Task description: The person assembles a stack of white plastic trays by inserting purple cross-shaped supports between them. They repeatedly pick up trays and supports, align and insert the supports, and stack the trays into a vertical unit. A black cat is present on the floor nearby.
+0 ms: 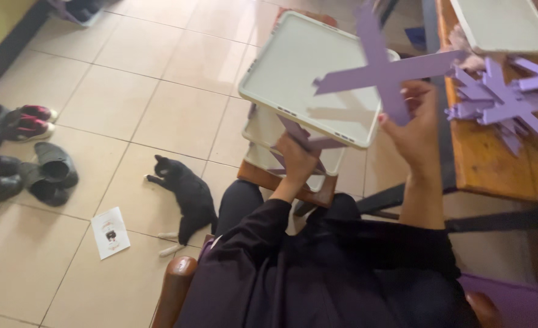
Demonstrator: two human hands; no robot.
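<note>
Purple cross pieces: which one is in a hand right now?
The large purple cross raised in front of the white tray, pinched by the right hand. The other purple crosses lie heaped on the wooden table, untouched.

The person wears dark, near-black clothing, a long sleeve covering the left arm, the right forearm bare.

Crowded at the bench, open over the tiles

The raised white tray (305,73) and purple cross piece (390,70) fill the space ahead; purple pieces (500,103) pile on the wooden bench (493,164); leftward, bare floor (159,91) lies open past the black cat (187,191), paper card (111,232) and shoes (20,152).
</note>
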